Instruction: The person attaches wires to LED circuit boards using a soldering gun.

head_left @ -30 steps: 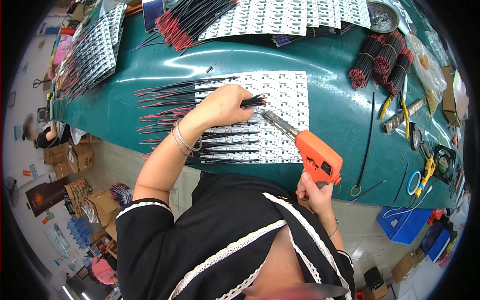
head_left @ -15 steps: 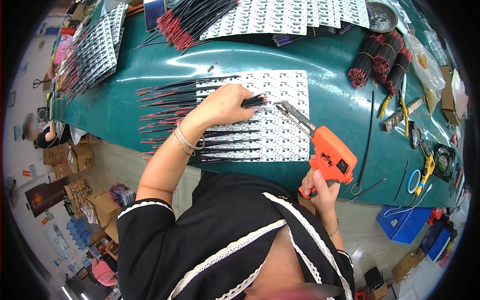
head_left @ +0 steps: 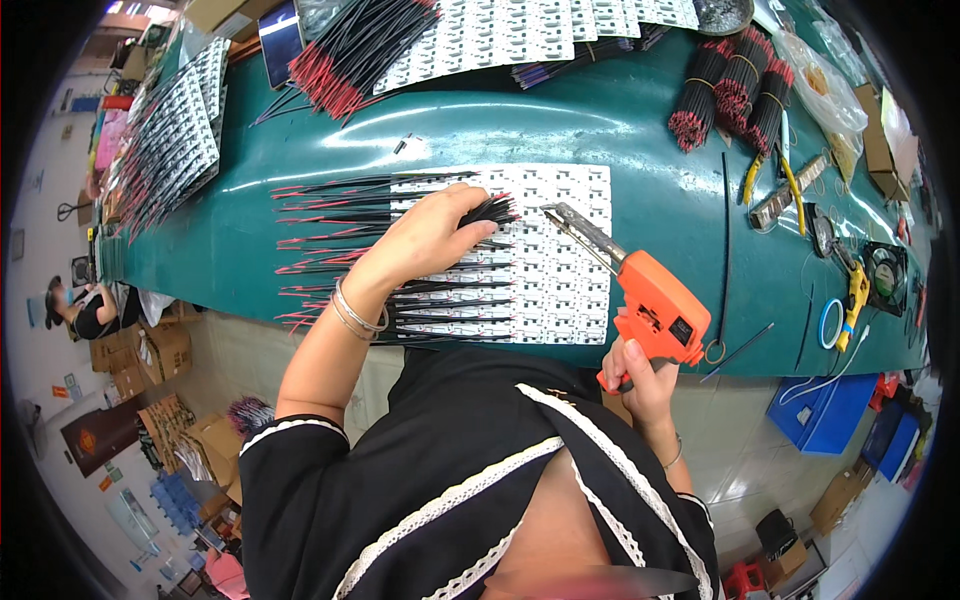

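A white circuit board panel (head_left: 565, 290) with rows of small parts lies on the green table. Black wires with red ends (head_left: 330, 247) run in rows from its left half, past its left edge. My left hand (head_left: 430, 230) rests over these rows, closed round a bundle of black wires (head_left: 492, 209) whose ends point right. In my right hand (head_left: 647, 385) is an orange soldering gun (head_left: 662, 305), fingers wrapped round its handle. Its metal tip hangs over the panel, a short gap from the bundle's ends. My left palm hides some of the wires beneath.
More panels (head_left: 490, 40) and loose red-tipped wires (head_left: 360, 55) lie along the far side. Tied wire bundles (head_left: 697, 105), yellow-handled pliers (head_left: 790, 190), a small fan (head_left: 885, 272) and a blue tape ring (head_left: 828, 330) sit at the right. A blue bin (head_left: 820, 415) stands below the table edge.
The whole view has shifted slightly. My left hand with the wires and the soldering gun have both moved a little toward the panel's far edge. Both hands keep their hold.
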The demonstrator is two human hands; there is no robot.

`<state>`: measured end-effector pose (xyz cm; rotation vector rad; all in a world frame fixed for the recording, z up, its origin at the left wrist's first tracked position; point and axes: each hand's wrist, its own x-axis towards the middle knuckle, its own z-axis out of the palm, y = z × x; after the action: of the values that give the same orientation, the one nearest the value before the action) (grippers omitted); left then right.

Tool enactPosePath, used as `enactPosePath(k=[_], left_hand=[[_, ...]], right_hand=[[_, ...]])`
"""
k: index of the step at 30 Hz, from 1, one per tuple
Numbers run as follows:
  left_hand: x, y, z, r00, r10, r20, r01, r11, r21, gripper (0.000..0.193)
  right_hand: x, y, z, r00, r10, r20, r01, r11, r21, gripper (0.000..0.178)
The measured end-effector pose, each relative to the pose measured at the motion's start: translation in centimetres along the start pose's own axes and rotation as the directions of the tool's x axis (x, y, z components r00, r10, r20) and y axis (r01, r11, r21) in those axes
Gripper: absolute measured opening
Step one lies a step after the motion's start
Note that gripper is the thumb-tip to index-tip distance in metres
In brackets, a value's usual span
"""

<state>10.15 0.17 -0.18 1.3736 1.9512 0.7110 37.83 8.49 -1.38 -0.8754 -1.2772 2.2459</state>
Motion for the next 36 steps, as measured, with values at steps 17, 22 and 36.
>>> enactPosePath(k=[17, 22, 36], left_hand=[[0.3, 1.5, -0.1, 0.979, -0.199, -0.036, 0.201, 0.979, 0.045, 0.021], [0.5, 0.8, 0.7, 0.977, -0.208, -0.042, 0.211, 0.975, 0.074, 0.020], [0.7, 1.1, 1.1, 0.976, -0.195, -0.099, 0.205, 0.972, 0.111, 0.022]], right_hand=[[-0.6, 0.2, 0.8, 1.000, -0.008, -0.017, 0.007, 0.998, -0.069, 0.015], [-0.6, 0.7, 0.7, 0.999, 0.030, -0.013, -0.031, 0.995, -0.091, 0.016], [0.0, 0.9, 0.5, 0.997, 0.072, 0.025, -0.069, 0.994, -0.086, 0.012]])
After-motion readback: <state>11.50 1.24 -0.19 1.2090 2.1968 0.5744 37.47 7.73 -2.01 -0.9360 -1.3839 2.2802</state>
